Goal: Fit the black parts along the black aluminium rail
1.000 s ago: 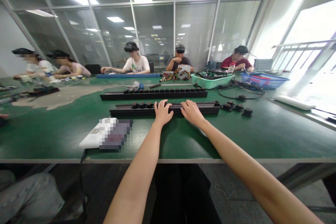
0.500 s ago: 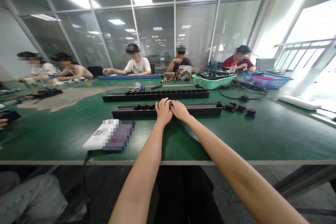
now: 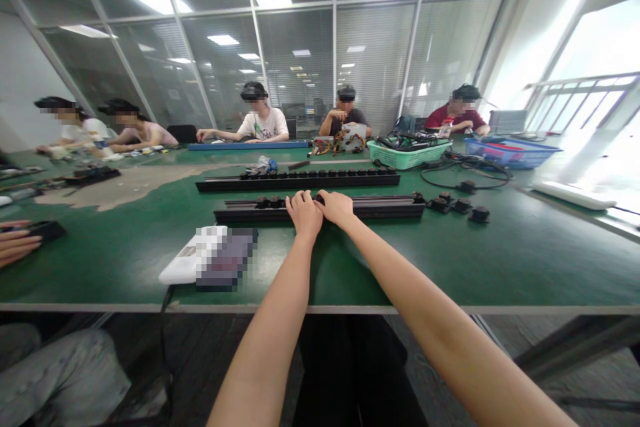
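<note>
In front of me a long black rail (image 3: pixel 375 211) lies across the green table, with small black blocks (image 3: pixel 275 201) seated in its channel left of my hands. My left hand (image 3: pixel 305 215) is curled over the middle of the rail, its fingers across the channel. Close against it, my right hand (image 3: pixel 337 207) bends its fingers onto the same spot. Between the two hands part of another black block (image 3: pixel 319 198) shows; the fingers hide most of it. One more block (image 3: pixel 418 197) sits at the rail's right end.
Behind lies a second black rail (image 3: pixel 300 181) lined with several blocks. Loose blocks (image 3: pixel 479 214) are at right, near a cable (image 3: pixel 505 177), a green basket (image 3: pixel 410 157) and a blue basket (image 3: pixel 515 153). A white device (image 3: pixel 187 267) lies front left. A co-worker's hand (image 3: pixel 17 243) is at far left.
Both my hands have shifted slightly left along the rail, and a black block now shows between them. At far left, the co-worker's hand with a black piece has come further into view.
</note>
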`<move>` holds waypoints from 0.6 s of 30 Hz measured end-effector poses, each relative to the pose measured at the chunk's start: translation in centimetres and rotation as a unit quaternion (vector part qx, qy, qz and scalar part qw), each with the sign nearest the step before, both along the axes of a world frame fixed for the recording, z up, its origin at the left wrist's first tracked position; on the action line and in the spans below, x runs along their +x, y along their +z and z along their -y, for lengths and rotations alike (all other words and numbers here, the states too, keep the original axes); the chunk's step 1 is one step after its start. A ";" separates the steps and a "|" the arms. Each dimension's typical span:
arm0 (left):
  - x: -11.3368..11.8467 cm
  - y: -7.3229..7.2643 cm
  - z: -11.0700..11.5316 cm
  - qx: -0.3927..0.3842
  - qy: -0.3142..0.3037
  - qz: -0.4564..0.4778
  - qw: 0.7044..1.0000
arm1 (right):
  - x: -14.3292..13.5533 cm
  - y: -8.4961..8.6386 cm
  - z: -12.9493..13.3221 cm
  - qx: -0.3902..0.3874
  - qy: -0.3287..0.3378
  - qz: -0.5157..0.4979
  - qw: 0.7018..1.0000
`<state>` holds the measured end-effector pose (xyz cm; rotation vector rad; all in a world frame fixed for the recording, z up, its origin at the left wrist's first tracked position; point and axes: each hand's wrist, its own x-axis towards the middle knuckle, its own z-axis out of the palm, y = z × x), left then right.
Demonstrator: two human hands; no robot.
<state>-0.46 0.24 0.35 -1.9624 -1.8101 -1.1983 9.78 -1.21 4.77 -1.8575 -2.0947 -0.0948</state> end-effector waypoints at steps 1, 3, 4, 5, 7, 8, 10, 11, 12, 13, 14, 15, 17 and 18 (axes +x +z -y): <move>0.0 0.0 0.0 0.001 0.001 0.000 1.000 | 0.0 -0.1 0.0 0.006 -0.001 0.001 1.000; 0.0 0.2 0.1 0.003 0.006 0.004 1.000 | 0.1 -0.4 0.1 0.014 -0.003 0.000 1.000; 0.1 0.2 0.2 0.004 0.007 0.006 1.000 | 0.1 -0.6 0.1 0.017 -0.004 -0.002 1.000; 0.1 0.3 0.3 0.003 0.008 0.007 1.000 | 0.1 -0.7 0.1 0.020 -0.004 -0.004 1.000; 0.1 0.4 0.4 0.001 0.006 0.006 1.000 | 0.1 -0.9 0.1 0.026 -0.004 -0.008 1.000; 0.1 0.5 0.5 -0.001 0.004 0.005 1.000 | 0.2 -0.9 0.0 0.026 -0.004 -0.010 1.000; 0.1 0.5 0.6 -0.006 0.001 0.003 1.000 | 0.2 -1.0 -0.1 0.024 -0.004 -0.012 1.000; 0.1 0.6 0.7 -0.009 -0.001 0.002 1.000 | 0.2 -1.0 -0.1 0.022 -0.003 -0.012 1.000; 0.1 0.6 0.7 -0.012 -0.003 0.003 1.000 | 0.3 -1.0 -0.2 0.020 -0.002 -0.012 1.000; 0.1 0.6 0.7 -0.015 -0.006 0.004 1.000 | 0.3 -1.0 -0.2 0.019 -0.001 -0.012 1.000; 0.1 0.6 0.7 -0.017 -0.010 0.005 1.000 | 0.3 -1.0 -0.2 0.019 -0.001 -0.011 1.000; 0.0 0.6 0.7 -0.017 -0.013 0.006 1.000 | 0.3 -1.0 -0.2 0.019 -0.001 -0.010 1.000; 0.0 0.5 0.6 -0.015 -0.017 0.006 1.000 | 0.3 -1.1 -0.2 0.023 -0.002 -0.009 1.000; 0.0 0.5 0.6 -0.014 -0.017 0.006 1.000 | 0.3 -1.2 -0.2 0.026 -0.002 -0.009 1.000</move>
